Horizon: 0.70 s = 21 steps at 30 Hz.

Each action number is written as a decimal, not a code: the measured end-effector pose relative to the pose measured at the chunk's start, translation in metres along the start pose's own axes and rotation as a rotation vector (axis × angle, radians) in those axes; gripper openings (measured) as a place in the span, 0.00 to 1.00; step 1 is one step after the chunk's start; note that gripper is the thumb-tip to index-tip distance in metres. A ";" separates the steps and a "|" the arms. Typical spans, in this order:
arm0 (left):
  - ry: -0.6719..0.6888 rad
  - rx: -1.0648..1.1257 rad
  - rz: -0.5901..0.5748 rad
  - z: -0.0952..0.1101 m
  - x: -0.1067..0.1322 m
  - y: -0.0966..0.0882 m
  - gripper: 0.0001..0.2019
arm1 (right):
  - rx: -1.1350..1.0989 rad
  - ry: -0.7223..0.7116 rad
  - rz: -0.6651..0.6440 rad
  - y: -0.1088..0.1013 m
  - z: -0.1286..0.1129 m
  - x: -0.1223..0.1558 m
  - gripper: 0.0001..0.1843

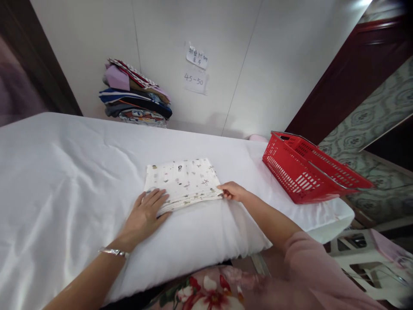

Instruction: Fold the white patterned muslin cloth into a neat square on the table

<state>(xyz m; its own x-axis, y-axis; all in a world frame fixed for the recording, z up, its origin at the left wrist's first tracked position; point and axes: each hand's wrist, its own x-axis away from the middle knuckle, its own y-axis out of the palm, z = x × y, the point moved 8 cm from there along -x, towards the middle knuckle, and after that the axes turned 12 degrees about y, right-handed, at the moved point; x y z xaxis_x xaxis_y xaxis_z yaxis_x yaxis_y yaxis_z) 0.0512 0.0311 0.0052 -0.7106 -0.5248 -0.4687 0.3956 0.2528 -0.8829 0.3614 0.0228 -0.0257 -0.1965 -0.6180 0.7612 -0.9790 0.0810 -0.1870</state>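
Observation:
A white cloth with small printed figures (180, 178) lies folded into a flat rectangle near the front edge of the white-covered table. My left hand (146, 215) rests flat on its near left corner, fingers spread, with a silver bracelet on the wrist. At the near right corner, my right hand (232, 190) pinches the cloth's edge between thumb and fingers. Several folded layers show along the near side.
A red plastic basket (300, 172) stands at the table's right end. Against the wall at the back left is a stack of folded clothes (137, 94). Paper notes (196, 69) hang on the wall. A white plastic stool (371, 258) stands at the lower right.

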 end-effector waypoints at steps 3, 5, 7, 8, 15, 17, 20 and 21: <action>-0.007 0.033 0.010 -0.001 0.000 0.001 0.23 | 0.069 0.025 0.030 -0.004 0.003 -0.003 0.14; -0.006 0.042 0.008 -0.001 0.000 0.001 0.23 | 0.098 0.001 0.036 -0.007 -0.001 -0.002 0.14; -0.004 0.034 0.008 0.000 0.000 0.002 0.23 | 0.092 -0.008 0.003 -0.007 -0.005 -0.001 0.13; -0.002 0.028 0.006 0.000 0.000 0.002 0.23 | 0.089 0.009 -0.019 -0.007 -0.005 -0.001 0.13; 0.006 0.014 -0.004 -0.002 0.002 0.004 0.24 | 0.202 0.120 -0.001 -0.006 0.010 -0.006 0.14; 0.009 0.022 -0.001 -0.002 0.002 0.004 0.23 | 0.242 0.097 0.021 -0.005 0.009 -0.004 0.15; 0.006 0.041 0.007 -0.002 0.001 0.004 0.22 | 0.292 0.079 0.036 -0.004 0.005 0.002 0.15; 0.005 0.048 0.011 -0.002 0.001 0.003 0.22 | 0.302 0.076 0.038 -0.003 0.003 0.004 0.15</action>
<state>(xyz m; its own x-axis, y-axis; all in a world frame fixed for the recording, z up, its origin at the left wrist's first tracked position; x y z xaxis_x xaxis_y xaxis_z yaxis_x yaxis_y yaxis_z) 0.0512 0.0329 0.0018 -0.7090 -0.5178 -0.4788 0.4307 0.2196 -0.8754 0.3640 0.0175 -0.0242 -0.2471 -0.5575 0.7925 -0.9129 -0.1403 -0.3834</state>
